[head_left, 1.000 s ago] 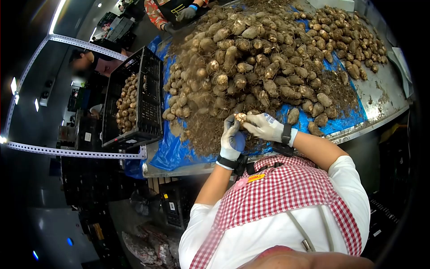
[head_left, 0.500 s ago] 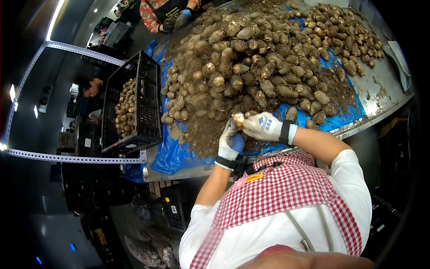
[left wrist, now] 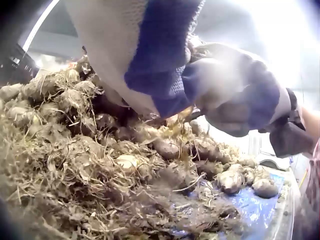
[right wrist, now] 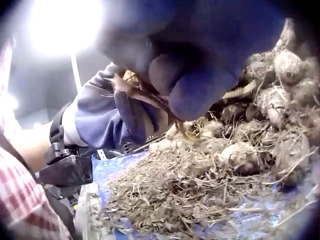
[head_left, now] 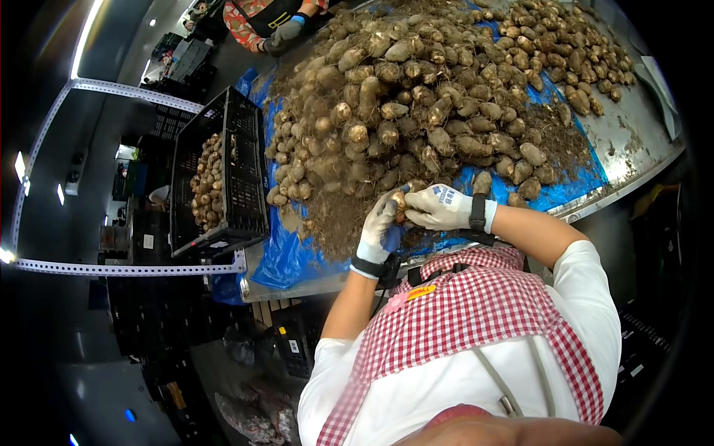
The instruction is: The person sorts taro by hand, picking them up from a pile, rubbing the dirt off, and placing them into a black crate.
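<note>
Both gloved hands meet over the near edge of a big heap of brown, rooty tubers (head_left: 394,111). Between them is one small tuber (head_left: 400,206), pale at its top. The left hand (head_left: 377,228) curls its fingers round its left side. From the right, the right hand (head_left: 444,207) pinches it with thumb and fingers. In the right wrist view, the right hand's blue fingers (right wrist: 200,85) grip a thin brown strand beside the left hand (right wrist: 117,112). The left wrist view has the left hand (left wrist: 145,55) close in front, covering most of the tuber.
A black crate (head_left: 245,167) holding tubers stands left of the table. Blue sheeting (head_left: 286,256) and loose roots lie under the heap. More tubers (head_left: 565,52) are at the far right on the metal table (head_left: 632,152). Across the table is another person with gloved hands (head_left: 285,33).
The held tuber has turned between the hands, its pale end less exposed. The right hand has rolled slightly. Across the table, the other person's hands have come together.
</note>
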The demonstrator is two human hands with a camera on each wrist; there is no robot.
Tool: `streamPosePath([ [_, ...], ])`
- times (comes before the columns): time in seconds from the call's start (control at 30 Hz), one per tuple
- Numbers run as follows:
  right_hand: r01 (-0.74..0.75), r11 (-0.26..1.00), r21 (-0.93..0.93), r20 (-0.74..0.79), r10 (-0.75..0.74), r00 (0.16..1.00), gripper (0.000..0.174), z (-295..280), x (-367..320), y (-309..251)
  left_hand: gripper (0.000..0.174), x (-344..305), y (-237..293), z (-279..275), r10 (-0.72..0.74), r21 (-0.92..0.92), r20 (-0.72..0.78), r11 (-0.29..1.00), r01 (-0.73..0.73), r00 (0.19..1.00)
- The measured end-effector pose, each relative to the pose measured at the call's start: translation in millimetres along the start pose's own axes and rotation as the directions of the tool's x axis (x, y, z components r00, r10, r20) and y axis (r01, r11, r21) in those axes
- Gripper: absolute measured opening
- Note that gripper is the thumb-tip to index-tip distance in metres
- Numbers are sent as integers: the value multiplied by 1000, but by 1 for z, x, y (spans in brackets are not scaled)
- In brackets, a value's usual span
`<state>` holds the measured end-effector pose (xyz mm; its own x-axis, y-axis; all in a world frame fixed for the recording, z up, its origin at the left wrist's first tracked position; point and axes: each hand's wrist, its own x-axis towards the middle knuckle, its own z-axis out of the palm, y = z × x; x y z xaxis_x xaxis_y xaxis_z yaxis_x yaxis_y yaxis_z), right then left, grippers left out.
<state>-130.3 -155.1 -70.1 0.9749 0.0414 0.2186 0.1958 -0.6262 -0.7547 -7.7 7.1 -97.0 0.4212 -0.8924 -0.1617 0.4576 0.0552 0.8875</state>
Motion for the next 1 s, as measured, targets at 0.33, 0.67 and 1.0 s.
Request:
streamPosePath([
  [0.33,-114,993,16,-12,114,993,54,5,-10,23,65,7,-3,-6,-6,-131,-140,991,-12,990],
  [0.67,254,921,-297,62,-247,967,17,18,-15,11,45,5,29,11,139,-86,-27,986,-141,990],
  [1.0,26,970,-241,-77,-46,996,48,-22,-3,13,55,13,30,6,28,264,-10,964,-24,1000],
])
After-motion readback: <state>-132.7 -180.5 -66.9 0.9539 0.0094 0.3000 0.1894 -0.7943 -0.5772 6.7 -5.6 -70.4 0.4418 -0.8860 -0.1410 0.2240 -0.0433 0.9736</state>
